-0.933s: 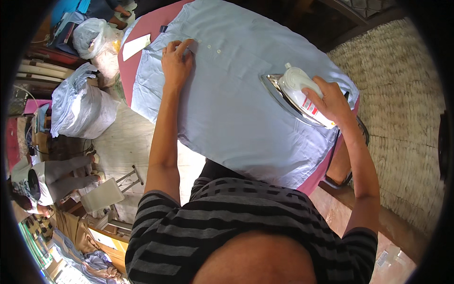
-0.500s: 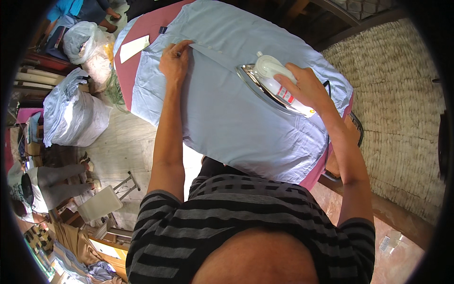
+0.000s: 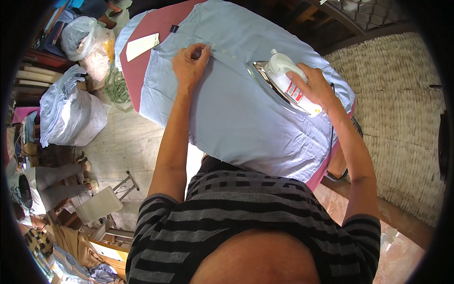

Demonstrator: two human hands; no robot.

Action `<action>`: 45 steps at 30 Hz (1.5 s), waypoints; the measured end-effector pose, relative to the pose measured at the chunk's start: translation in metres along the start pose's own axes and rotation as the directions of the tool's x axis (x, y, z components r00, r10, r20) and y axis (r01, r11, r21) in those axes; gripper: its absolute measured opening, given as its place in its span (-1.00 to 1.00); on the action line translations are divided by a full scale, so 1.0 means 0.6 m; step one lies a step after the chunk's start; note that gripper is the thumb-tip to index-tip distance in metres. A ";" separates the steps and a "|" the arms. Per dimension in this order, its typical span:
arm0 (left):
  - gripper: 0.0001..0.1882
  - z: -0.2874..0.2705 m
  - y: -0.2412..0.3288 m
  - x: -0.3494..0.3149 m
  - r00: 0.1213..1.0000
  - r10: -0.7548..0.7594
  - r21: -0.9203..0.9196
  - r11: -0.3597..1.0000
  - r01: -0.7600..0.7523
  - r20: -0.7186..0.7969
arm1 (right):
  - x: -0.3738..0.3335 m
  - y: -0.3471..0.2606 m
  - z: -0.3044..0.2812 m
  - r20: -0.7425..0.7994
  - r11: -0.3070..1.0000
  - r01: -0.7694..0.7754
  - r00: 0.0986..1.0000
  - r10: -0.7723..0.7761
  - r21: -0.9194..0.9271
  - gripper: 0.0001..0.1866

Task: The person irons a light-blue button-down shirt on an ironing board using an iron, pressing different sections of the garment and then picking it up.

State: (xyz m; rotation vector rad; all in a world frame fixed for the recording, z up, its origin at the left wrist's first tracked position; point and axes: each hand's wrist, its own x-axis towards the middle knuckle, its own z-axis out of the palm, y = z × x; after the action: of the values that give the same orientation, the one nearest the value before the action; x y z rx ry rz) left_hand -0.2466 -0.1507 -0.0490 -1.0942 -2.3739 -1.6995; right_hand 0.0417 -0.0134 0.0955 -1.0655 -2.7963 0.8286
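A light blue buttoned shirt (image 3: 231,113) lies spread over the maroon-covered ironing board (image 3: 138,78), with creases at its right and lower right. My right hand (image 3: 314,87) is wrapped around the handle of a white iron (image 3: 282,80), whose metal soleplate rests on the cloth, its tip toward the upper left. My left hand (image 3: 191,66) is at the upper left of the shirt, beside the button strip (image 3: 224,49). Its fingers are curled and pinched together at the cloth. A dark label (image 3: 174,29) shows on the shirt beyond that hand.
A pale card (image 3: 142,47) lies on the board's left end. Bagged clothes (image 3: 75,109) stand on the floor at left, near a folding stool (image 3: 99,204) and another person (image 3: 54,184). A woven mat-like panel (image 3: 388,113) is at right. The iron's cord (image 3: 332,137) hangs by my right forearm.
My left hand has shifted slightly right along the shirt, and its outstretched fingers have curled in. The iron stays on nearly the same part of the cloth. The whole view has moved a little.
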 end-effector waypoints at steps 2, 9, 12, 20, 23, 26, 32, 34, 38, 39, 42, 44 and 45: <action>-0.81 -0.002 -0.006 -0.001 0.999 -0.039 0.022 0.999 0.038 0.036 | 0.024 -0.007 0.000 0.070 0.999 0.041 0.997 -0.040 -0.023 -0.54; -0.85 -0.010 -0.014 0.002 0.997 -0.070 -0.001 0.998 0.070 0.041 | 0.016 0.000 0.007 0.057 0.998 -0.010 0.998 0.006 0.068 -0.55; -0.85 -0.007 -0.013 0.002 0.996 -0.075 -0.032 0.997 0.076 0.046 | 0.013 0.001 0.006 0.066 0.996 -0.037 0.997 0.031 0.087 -0.53; -0.84 0.013 -0.031 -0.002 0.991 -0.128 -0.194 0.972 0.132 0.033 | 0.062 -0.015 -0.003 0.102 0.994 0.109 0.989 -0.108 -0.011 -0.48; -0.87 0.010 -0.038 0.003 0.997 -0.067 -0.187 0.980 0.072 0.029 | 0.065 0.005 -0.012 0.122 0.997 0.078 0.990 -0.075 -0.022 -0.47; -0.87 0.010 -0.026 0.004 0.998 -0.045 -0.158 0.986 0.052 0.048 | 0.033 0.034 -0.013 0.070 0.998 0.056 0.996 -0.057 0.018 -0.46; -0.86 0.013 -0.022 0.002 0.998 -0.051 -0.166 0.985 0.056 0.036 | -0.067 0.074 -0.017 0.030 0.999 0.017 0.999 -0.016 -0.027 -0.54; -0.86 0.013 -0.025 -0.001 0.998 -0.050 -0.152 0.987 0.056 0.042 | -0.107 0.085 -0.018 0.000 1.000 -0.004 1.000 0.004 0.022 -0.54; -0.83 0.016 -0.027 0.001 0.998 -0.034 -0.197 0.980 0.042 0.043 | -0.115 0.102 -0.013 -0.097 0.999 -0.007 0.995 0.010 0.031 -0.55; -0.82 0.015 -0.027 0.002 0.998 -0.039 -0.169 0.985 0.047 0.055 | -0.108 0.102 -0.012 -0.123 1.000 -0.007 0.992 0.008 0.006 -0.56; -0.80 0.004 -0.033 -0.002 0.998 -0.056 -0.150 0.987 0.060 0.029 | -0.083 0.067 0.001 -0.168 0.998 0.024 0.985 -0.034 -0.063 -0.55; -0.73 0.010 -0.021 0.002 0.988 -0.135 -0.058 0.989 0.139 0.070 | -0.067 0.071 0.014 -0.188 0.983 0.036 0.980 -0.070 -0.178 -0.48; -0.72 0.014 -0.007 -0.006 0.998 -0.057 0.005 0.998 0.057 0.005 | -0.080 0.047 0.010 -0.137 0.991 -0.107 0.986 0.095 -0.084 -0.39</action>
State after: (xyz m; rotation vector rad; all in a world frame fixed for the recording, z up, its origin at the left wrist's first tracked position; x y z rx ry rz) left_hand -0.2427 -0.1462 -0.0572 -1.0410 -2.4332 -1.7097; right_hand 0.0944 -0.0290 0.0838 -1.2359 -2.7121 0.6182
